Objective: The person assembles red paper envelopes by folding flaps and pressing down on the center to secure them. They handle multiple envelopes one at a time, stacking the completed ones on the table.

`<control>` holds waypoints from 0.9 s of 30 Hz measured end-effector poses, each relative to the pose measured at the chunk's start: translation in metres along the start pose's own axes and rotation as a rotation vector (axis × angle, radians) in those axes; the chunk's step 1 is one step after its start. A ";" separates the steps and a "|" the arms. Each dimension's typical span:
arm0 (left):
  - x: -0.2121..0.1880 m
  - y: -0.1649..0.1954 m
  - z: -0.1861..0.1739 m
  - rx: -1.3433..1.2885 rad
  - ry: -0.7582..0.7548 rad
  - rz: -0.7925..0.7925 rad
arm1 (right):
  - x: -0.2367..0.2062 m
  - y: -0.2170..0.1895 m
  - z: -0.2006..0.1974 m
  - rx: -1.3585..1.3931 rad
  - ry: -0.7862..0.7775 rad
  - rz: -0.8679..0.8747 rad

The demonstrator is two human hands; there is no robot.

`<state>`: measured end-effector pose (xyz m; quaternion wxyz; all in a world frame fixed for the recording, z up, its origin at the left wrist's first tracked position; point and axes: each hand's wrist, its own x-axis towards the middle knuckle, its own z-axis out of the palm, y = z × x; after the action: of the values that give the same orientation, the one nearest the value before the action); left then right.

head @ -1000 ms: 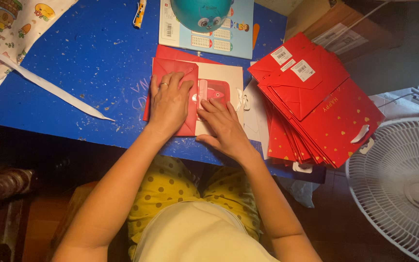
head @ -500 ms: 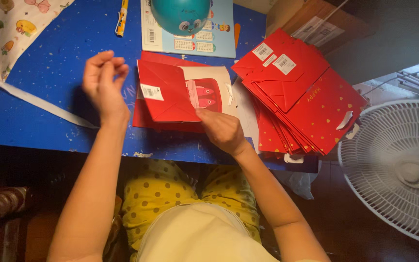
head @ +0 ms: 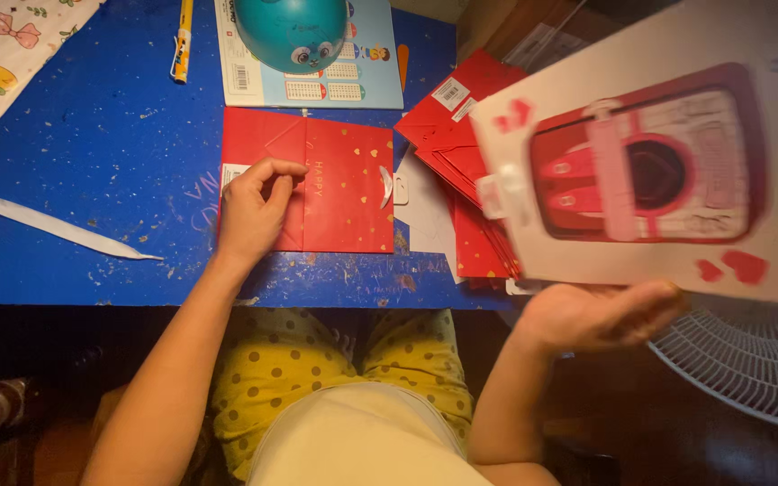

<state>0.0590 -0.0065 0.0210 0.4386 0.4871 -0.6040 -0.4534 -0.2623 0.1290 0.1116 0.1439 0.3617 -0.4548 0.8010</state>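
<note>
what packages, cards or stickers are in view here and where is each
Red gift bag: flat on the blue table under the left hand, gold specks.
Printed card: lifted at right by the right hand, white with red-pink picture, blurred.
Stack of red bags: right of centre, white stickers.
Pale blue card: top centre, under a teal ball.

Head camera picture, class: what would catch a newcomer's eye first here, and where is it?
The big blurred white card with a red and pink picture fills the upper right, lifted off the table by the right hand. At centre, the left hand rests on a red paper bag lying flat on the blue table.
</note>
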 end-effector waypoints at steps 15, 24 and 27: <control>0.009 -0.013 0.002 0.008 0.135 0.009 | -0.039 -0.027 0.040 -0.471 -0.846 -0.279; 0.014 -0.024 -0.008 0.067 0.237 0.080 | -0.118 0.028 0.130 0.020 -0.930 0.448; 0.012 -0.025 -0.014 0.271 0.176 0.228 | -0.146 0.068 0.174 0.362 -0.811 0.983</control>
<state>0.0760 -0.0231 0.0009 0.4685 0.5081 -0.6700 -0.2710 -0.1211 -0.0390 0.0221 -0.4841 0.4032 -0.4433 0.6376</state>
